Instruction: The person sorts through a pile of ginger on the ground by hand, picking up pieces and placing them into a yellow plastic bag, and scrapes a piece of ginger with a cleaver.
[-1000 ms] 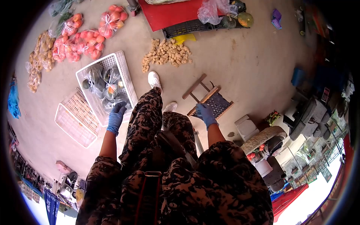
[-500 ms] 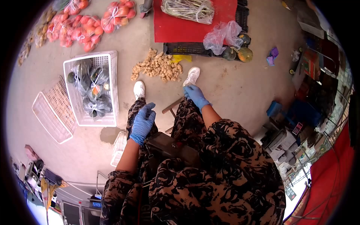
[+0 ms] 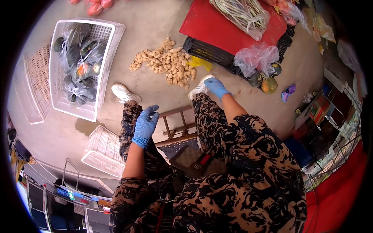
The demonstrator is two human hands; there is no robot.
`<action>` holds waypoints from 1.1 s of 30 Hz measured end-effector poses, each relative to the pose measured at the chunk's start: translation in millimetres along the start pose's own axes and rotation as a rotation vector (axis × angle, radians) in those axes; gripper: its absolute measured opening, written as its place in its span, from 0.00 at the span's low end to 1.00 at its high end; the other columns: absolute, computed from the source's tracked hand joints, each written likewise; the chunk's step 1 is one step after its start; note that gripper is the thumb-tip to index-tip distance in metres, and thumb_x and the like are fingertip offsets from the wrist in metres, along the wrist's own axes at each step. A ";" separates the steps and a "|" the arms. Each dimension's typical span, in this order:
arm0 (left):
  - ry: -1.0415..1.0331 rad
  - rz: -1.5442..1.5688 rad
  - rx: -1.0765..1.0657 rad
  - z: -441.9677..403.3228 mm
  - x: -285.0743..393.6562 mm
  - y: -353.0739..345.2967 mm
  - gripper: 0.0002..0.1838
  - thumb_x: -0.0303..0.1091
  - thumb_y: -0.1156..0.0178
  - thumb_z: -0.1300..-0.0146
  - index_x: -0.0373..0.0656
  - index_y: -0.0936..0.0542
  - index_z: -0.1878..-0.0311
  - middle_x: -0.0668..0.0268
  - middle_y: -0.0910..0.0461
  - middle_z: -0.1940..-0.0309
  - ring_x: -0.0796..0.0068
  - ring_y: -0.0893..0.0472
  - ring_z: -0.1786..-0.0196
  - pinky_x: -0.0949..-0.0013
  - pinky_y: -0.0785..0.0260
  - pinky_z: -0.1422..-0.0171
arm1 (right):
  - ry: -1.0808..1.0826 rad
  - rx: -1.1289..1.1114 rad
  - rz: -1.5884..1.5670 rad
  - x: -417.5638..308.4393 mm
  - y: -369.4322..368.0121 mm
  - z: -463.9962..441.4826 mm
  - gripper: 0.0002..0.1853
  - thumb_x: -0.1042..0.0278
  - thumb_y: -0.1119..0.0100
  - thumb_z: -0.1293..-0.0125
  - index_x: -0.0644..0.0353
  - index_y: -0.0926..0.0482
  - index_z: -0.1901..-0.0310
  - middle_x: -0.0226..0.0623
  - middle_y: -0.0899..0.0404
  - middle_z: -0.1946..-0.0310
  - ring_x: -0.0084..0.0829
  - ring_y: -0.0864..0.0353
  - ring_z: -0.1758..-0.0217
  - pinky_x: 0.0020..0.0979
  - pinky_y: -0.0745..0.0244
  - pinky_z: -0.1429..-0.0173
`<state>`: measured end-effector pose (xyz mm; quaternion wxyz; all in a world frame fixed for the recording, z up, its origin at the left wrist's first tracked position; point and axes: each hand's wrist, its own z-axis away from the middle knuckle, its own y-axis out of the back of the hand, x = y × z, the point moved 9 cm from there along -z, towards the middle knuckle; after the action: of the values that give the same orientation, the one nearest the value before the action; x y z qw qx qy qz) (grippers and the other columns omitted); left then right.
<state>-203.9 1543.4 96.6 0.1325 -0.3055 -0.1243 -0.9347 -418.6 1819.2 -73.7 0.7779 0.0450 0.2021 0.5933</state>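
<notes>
My left hand (image 3: 145,127), in a blue glove, hangs above my left thigh with loosely bent fingers and nothing visible in it. My right hand (image 3: 217,87), gloved the same way, is beside my right white shoe (image 3: 200,87), fingers extended and holding nothing I can see. A spread-out heap of ginger (image 3: 167,62) lies on the floor in front of my feet, apart from both hands. A yellow plastic piece (image 3: 201,63) lies at the heap's right edge. Between my legs shows a wooden-framed stool (image 3: 178,123).
At the left, a white plastic crate (image 3: 99,93) holds bagged dark green squashes (image 3: 79,93). Other baskets (image 3: 105,151) are nearby. Ahead, a red sheet (image 3: 211,27) covers black crates (image 3: 210,54), with bagged long stalks (image 3: 244,17) on top. Pumpkins (image 3: 269,85) sit on the floor right of them.
My view has turned and come nearer the ginger. My left foot has shifted outward and more of the stool shows. Both hands remain low, without anything visible in them.
</notes>
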 end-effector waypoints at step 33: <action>-0.554 -0.575 0.447 66.2 -16.8 98.2 0.26 0.42 0.44 0.47 0.36 0.31 0.48 0.50 0.27 0.55 0.59 0.24 0.56 0.64 0.33 0.51 | 0.432 0.756 0.493 -37.1 -41.1 81.5 0.25 0.52 0.48 0.54 0.70 0.24 0.64 0.58 0.29 0.60 0.49 0.28 0.55 0.36 0.33 0.50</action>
<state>-123.4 1475.3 153.0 -0.1078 -0.4608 -0.4333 -0.7670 -359.4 1786.1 -2.3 0.4841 0.2464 0.5427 0.6406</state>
